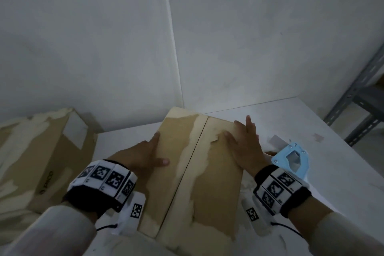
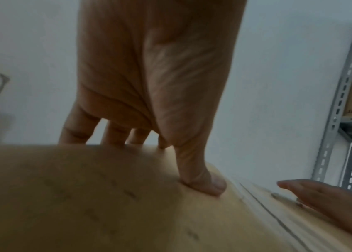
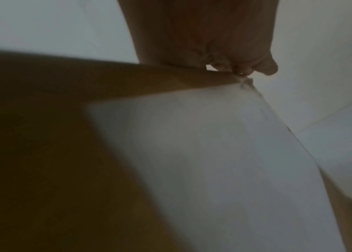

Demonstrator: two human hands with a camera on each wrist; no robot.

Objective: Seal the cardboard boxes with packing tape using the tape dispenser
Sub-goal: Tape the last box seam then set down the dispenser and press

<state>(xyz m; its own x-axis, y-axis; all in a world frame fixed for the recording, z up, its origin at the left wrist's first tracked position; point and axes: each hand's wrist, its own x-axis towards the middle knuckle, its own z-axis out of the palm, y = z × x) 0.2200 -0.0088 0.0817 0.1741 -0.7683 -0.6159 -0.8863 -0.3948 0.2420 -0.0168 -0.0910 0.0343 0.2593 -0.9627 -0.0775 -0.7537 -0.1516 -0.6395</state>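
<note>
A brown cardboard box (image 1: 218,172) stands in the middle of the white table with its two top flaps down; the seam (image 1: 187,172) between them is bare, with torn paper patches beside it. My left hand (image 1: 145,154) lies on the left flap near its outer edge, the thumb (image 2: 201,179) pressing on the top. My right hand (image 1: 247,143) rests flat on the right flap, fingers straight and spread. In the left wrist view the right hand (image 2: 321,196) shows beyond the seam. The light blue tape dispenser (image 1: 291,160) lies on the table just right of the box, in nobody's grip.
A second, larger cardboard box (image 1: 47,151) with torn patches stands at the left, close to the wall. The white table (image 1: 342,172) extends to the right. A grey metal shelf frame (image 1: 363,100) stands at the far right. White walls close the back.
</note>
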